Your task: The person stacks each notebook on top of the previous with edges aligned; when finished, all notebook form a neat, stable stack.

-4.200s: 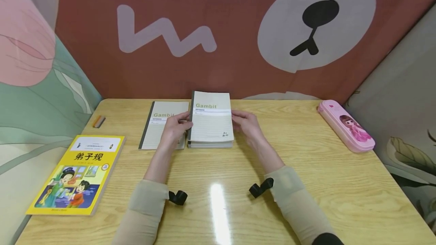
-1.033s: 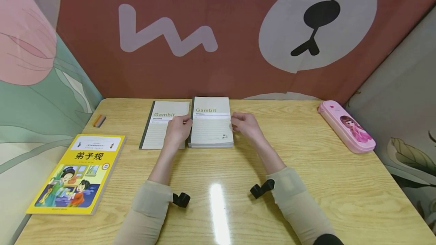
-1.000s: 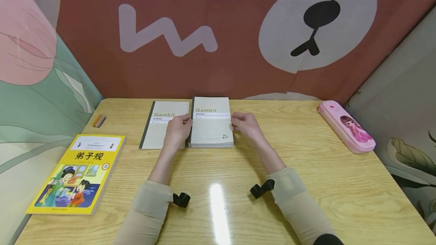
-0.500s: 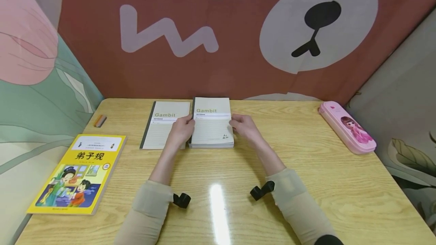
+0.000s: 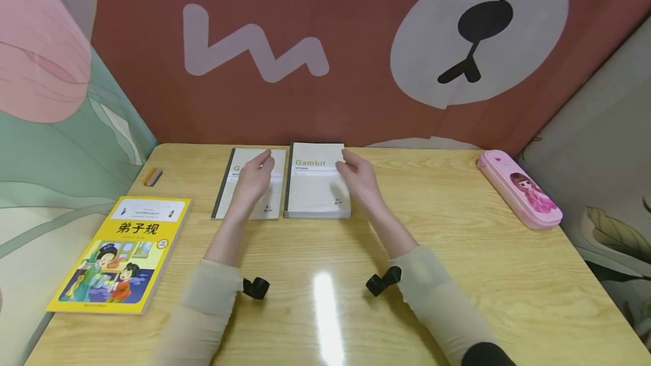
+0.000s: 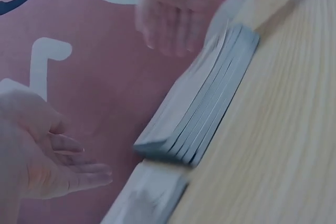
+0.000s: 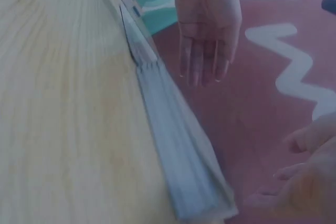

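Note:
A stack of several Gambit notebooks [image 5: 316,194] with dark spines lies at the table's back middle, its edges nearly aligned. Close on its left lies another Gambit notebook [image 5: 272,199], partly covered by my left hand [image 5: 253,177]. That hand hovers above it, fingers extended and holding nothing. My right hand [image 5: 360,179] is raised by the stack's right edge, casting a shadow on the top cover; it holds nothing either. In the left wrist view the layered stack [image 6: 210,103] is seen from its side. The right wrist view shows my left hand [image 7: 207,30] with fingers straight.
A yellow picture book [image 5: 119,256] lies at the left of the wooden table [image 5: 325,264], with a small orange-and-grey eraser-like block [image 5: 152,177] behind it. A pink pencil case [image 5: 521,188] sits at the back right. A red-brown patterned cloth [image 5: 285,106] rises behind the table.
A notebook held above the stack has come down onto it, and the stack's edges now line up. Both hands have let go and lifted; the left has moved left, away from the stack.

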### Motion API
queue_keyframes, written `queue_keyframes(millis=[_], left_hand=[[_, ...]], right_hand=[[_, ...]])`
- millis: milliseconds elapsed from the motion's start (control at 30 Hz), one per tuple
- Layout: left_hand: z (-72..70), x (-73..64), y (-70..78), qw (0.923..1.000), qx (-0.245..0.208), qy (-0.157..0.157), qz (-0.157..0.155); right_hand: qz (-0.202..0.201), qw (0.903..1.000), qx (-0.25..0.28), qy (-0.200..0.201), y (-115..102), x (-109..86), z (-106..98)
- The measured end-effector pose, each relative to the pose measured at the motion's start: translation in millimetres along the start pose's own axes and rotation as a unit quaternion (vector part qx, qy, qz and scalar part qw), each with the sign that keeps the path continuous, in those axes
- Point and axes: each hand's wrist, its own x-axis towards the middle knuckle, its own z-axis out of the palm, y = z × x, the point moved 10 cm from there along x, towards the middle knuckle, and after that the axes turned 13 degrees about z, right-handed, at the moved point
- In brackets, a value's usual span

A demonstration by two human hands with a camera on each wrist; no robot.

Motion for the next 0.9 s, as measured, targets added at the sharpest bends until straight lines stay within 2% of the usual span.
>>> queue_keyframes(millis=[100,167,333,467,733,900], left_hand=[[-14.4,3.0,4.8,0.9998,-0.002,-0.014,0.016],[-21.9,3.7,6.2,0.9992,-0.023,-0.028,0.018],[-36.9,6.7,7.0,0.9943,-0.084,-0.060,0.025],[-45.6,9.8,2.7,0.9923,-0.097,-0.075,0.020],[-59.4,10.3,-17.1,0.9906,-0.049,-0.128,-0.005],[-67.4,4.7,-31.7,0.9875,-0.045,-0.150,-0.020]], right_hand=[[-0.008,0.9995,0.030,-0.005,-18,-0.9,11],[-0.006,0.9980,0.060,-0.020,-29,-1.4,21],[0.010,0.9873,0.139,-0.076,-49,-2.3,52],[0.024,0.9806,0.165,-0.103,-55,-4.9,74],[0.046,0.9785,0.153,-0.130,-52,-14.5,113],[0.056,0.9818,0.124,-0.132,-47,-21.7,133]])
